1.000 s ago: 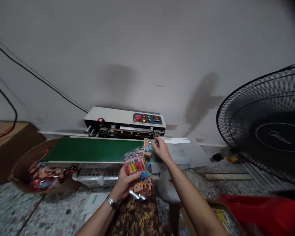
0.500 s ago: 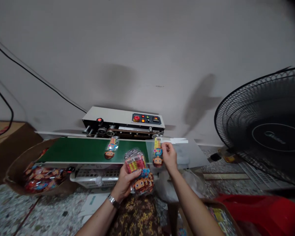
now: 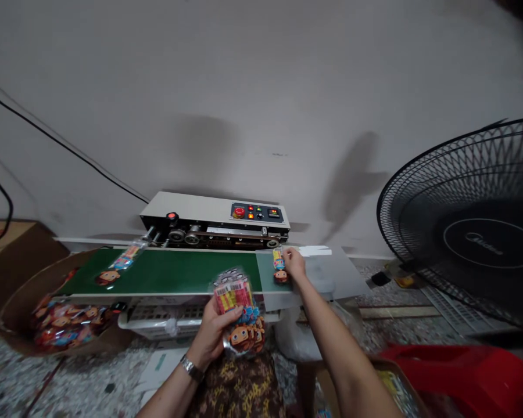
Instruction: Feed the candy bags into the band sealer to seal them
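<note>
A fanned stack of clear plastic packets (image 3: 240,313) with cartoon-face figures and pink-yellow barcode cards is gripped in my left hand (image 3: 212,330), thumb across the front. My right hand (image 3: 295,266) pinches the right edge of a single packet (image 3: 280,267), face side up, its top near the right end of the band sealing machine (image 3: 192,208). That packet lies over a translucent sheet at the right of the green conveyor belt (image 3: 187,273). Another packet (image 3: 124,261) lies tilted at the belt's left end, its top by the machine's rollers.
A round carton (image 3: 15,334) with many packets stands below the belt's left end. Beneath the belt is a white basket (image 3: 157,325). A large black fan (image 3: 470,232) stands at right, above a red plastic stool (image 3: 457,377). A cardboard box (image 3: 309,383) sits by my right forearm.
A packet on the belt has travelled left to the belt's left end and turned askew. My right hand has put its packet up against the machine's right end. The left hand still holds the stack.
</note>
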Tool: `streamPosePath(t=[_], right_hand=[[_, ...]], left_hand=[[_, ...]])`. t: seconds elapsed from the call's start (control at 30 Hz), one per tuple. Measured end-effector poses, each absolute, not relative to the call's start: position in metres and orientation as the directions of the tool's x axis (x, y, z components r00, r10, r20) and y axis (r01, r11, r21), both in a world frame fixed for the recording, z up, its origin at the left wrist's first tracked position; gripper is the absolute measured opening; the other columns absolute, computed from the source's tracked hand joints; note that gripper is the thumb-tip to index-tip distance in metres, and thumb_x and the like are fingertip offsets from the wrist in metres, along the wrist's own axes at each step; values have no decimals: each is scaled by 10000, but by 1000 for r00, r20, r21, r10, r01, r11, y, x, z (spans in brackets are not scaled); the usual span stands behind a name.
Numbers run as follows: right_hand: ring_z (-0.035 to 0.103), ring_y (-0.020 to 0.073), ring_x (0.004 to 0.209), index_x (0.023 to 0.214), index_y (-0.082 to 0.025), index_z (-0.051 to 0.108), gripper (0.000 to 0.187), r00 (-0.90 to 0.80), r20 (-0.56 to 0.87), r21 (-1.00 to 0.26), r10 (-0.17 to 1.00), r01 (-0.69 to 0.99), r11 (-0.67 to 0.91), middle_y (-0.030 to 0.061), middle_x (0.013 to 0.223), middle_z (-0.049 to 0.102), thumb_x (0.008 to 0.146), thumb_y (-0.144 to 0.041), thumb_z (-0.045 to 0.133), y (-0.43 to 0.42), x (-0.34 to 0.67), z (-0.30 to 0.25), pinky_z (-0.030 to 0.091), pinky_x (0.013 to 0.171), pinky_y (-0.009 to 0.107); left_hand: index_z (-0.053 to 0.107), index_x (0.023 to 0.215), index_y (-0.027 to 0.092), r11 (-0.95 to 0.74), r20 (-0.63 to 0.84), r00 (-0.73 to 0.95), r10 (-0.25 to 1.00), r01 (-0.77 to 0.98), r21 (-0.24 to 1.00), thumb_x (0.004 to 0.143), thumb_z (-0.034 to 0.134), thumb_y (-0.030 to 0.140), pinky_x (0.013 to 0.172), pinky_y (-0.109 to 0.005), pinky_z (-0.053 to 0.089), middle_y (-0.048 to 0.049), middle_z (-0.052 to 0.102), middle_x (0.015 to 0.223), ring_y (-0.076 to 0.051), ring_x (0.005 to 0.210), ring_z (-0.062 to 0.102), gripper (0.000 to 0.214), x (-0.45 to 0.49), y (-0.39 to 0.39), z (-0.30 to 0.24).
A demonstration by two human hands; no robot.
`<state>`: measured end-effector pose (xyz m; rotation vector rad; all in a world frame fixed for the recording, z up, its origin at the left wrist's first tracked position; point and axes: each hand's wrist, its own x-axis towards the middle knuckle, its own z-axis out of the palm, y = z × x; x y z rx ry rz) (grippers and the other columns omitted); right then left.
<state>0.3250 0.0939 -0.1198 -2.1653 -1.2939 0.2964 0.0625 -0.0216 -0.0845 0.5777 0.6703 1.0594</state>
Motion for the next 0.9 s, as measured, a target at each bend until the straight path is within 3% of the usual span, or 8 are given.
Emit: streamPosePath(t=[0.1, 0.17, 0.3, 0.4, 0.53, 0.7, 0.9], right_hand=[[566, 173, 767, 941, -212, 631, 214, 415, 187, -586, 891, 775, -237, 57, 832, 632, 768, -291, 533, 89, 305, -107, 393, 679, 247], [564, 172, 806, 1013, -210, 602, 264, 309, 266, -653, 913, 754, -65, 69, 921, 620, 775, -295, 527, 75, 291, -94, 409, 712, 256], [546, 127, 633, 933, -185, 593, 263, 33, 249, -875, 968, 435, 210, 18, 762, 609, 824, -385, 462, 30, 257, -65, 429, 592, 226], [505, 105, 579, 845, -181, 607, 228, -61, 268, -875, 962, 403, 269, -10, 679, 577, 780, -391, 547, 0, 235, -50, 400, 547, 201], [493, 103, 589, 748, -177, 597, 220, 22, 296, -868, 955, 424, 259, -14, 645, 559, 814, -366, 504, -10, 225, -49, 392, 559, 196], [514, 119, 629, 803, -165, 605, 267, 234, 280, -925, 931, 327, 196, 3, 692, 585, 807, -412, 502, -2, 231, -59, 419, 587, 209], [525, 130, 672, 821, -162, 588, 273, 194, 260, -936, 946, 290, 198, 15, 727, 588, 792, -424, 516, -1, 235, -67, 430, 595, 214]], left_hand=[[549, 1027, 151, 366, -206, 319, 925, -605, 707, 604, 730, 102, 746, -338, 509, -76, 684, 881, -186, 724, 651, 463, 63, -22, -83], [550, 1021, 159, 361, -212, 304, 929, -613, 703, 587, 741, 101, 749, -335, 508, -69, 686, 886, -184, 719, 652, 477, 64, -22, -81], [557, 1033, 163, 364, -226, 292, 929, -620, 695, 580, 747, 109, 766, -332, 501, -68, 690, 899, -186, 734, 653, 494, 65, -20, -79], [566, 1034, 150, 346, -207, 286, 936, -624, 701, 579, 751, 121, 780, -344, 497, -84, 687, 928, -205, 776, 652, 492, 69, -19, -79], [563, 1066, 143, 339, -163, 321, 933, -634, 695, 592, 746, 139, 848, -389, 467, -114, 667, 1016, -238, 874, 637, 508, 76, -21, -79], [554, 1068, 140, 326, -144, 319, 937, -643, 693, 604, 737, 131, 876, -412, 452, -121, 660, 1038, -244, 899, 631, 499, 81, -21, -78], [554, 1038, 133, 304, -171, 261, 950, -649, 697, 583, 750, 150, 856, -403, 470, -111, 671, 1012, -248, 890, 636, 495, 86, -15, -75]])
